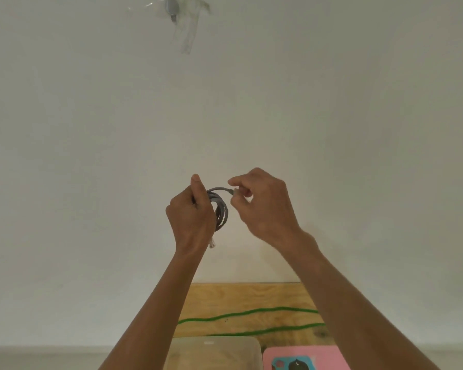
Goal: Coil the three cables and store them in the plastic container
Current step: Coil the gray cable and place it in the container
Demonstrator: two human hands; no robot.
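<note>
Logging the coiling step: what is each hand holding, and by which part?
Left hand grips the grey cable's coiled loops; right hand pinches its free end at the connector.

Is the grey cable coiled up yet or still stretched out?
Mostly coiled. The grey cable hangs in loops from the left hand, while the right hand pinches one short free end beside the coil.

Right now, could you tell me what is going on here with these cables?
A person is coiling a grey cable in the air in front of a white wall. The left hand grips the coil, and the right hand pinches the cable's free end near its plug. A green cable lies uncoiled on the wooden table, beside the plastic container, into which nothing visible has gone yet.
</note>
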